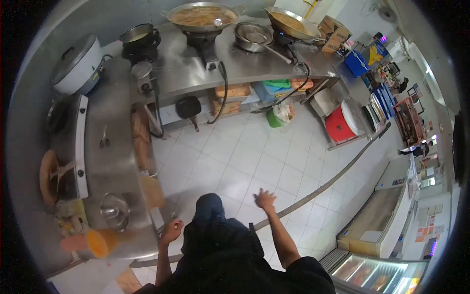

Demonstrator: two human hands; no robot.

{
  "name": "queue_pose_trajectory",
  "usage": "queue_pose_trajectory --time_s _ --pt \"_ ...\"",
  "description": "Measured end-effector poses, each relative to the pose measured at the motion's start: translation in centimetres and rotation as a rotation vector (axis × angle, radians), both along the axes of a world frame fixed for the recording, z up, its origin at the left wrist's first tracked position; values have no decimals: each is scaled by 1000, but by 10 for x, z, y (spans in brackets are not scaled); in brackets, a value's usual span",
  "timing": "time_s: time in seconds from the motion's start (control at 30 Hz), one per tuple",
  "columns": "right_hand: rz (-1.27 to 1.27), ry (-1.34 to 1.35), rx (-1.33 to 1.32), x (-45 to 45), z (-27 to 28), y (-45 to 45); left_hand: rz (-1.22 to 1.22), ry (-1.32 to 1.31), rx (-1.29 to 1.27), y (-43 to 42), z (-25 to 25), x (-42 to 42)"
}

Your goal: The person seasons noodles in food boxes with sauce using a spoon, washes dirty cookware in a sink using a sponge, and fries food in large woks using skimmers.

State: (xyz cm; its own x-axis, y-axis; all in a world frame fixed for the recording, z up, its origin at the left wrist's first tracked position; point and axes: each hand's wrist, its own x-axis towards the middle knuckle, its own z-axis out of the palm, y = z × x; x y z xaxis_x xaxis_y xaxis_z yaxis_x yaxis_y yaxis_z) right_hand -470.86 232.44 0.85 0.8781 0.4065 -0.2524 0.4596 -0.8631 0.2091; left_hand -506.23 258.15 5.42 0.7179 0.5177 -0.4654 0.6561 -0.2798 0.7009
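Black shirt (220,267), left hand (171,232) half-curled, contents unclear, steel bowl (115,211) leftward, right hand (266,200) spread, empty

An L-shaped steel counter (114,159) bore, along its left arm, a white rice cooker (76,61), a stove (81,147), a pair of scissors (104,139), a shiny metal bowl (115,211) and, near the front end, an orange container (99,243). On its far arm stood a burner (201,39) beneath a wide wok, a basin (253,39) just beside it, and cardboard boxes (334,34) toward the right end. Below, the pale tiled floor (235,161) carried a green bin (277,119) and a long grey strip (325,185) running diagonally.
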Motion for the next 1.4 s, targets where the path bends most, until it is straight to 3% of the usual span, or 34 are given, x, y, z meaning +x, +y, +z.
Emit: queue_pose_trajectory --time_s 0.03,0.07,0.1,0.13,0.17,0.2,0.23,0.3,0.37,0.4,0.43,0.47,0.5,0.57,0.63,0.7,0.77,0.87,0.9,0.97,1.03,1.1,1.17,1.23,1.3,1.37,1.4 --pt "27 256 65 73 -20 -18 -32 -11 159 2 0 32" --pt "11 516 629 149 -66 -43 -41 19 169 6 -1 64" --pt "-499 812 1133 183 1 -17 -2 7 69 14 0 103" --pt "-201 420 1213 241 20 15 36 4 -36 25 4 145" --pt "-172 316 1135 301 48 28 75 1 -146 37 7 189" --pt "-94 151 1249 355 84 62 143 -45 -223 48 19 241" --pt "-88 114 1309 414 110 90 205 -96 -299 63 26 300" --pt "-250 286 1618 495 177 154 165 -303 -226 101 17 412" --pt "-213 434 1716 579 196 203 274 -483 -438 145 32 532" --pt "-209 413 1727 608 206 235 342 -592 -311 169 24 595" --pt "-222 404 1712 622 212 264 318 -563 -382 203 32 648" --pt "-159 513 1684 633 218 290 405 -583 -416 237 8 706" --pt "-87 617 1680 645 219 319 550 -791 -228 249 20 762" --pt "183 365 1289 670 204 371 602 -681 -279 303 3 859" --pt "119 220 946 677 196 415 481 -684 -452 312 36 905" --pt "-209 828 1002 705 151 446 324 -663 -496 304 93 935" --pt "-499 1534 1334 717 136 454 132 -596 -401 268 150 929" --pt "-878 1833 1242 750 149 462 244 -488 -112 222 190 918" --pt "-817 1808 1217 763 153 455 311 -523 39 207 191 910" --pt "-714 1751 1162 788 159 420 496 -550 80 177 188 893" --pt "-393 1490 968 798 203 373 816 -602 -56 138 170 874" --pt "-196 1490 912 829 235 326 1052 -587 59 102 128 856" --pt "20 1356 922 864 286 283 1238 -372 176 54 73 840" --pt "142 1256 930 916 327 247 1195 -147 74 7 35 842" --pt "240 924 975 973 354 217 980 -19 -198 -24 6 870" --pt "217 612 937 1042 368 198 385 76 -21 -15 14 943" --pt "436 274 835 1091 358 187 387 -39 -156 -6 45 995"
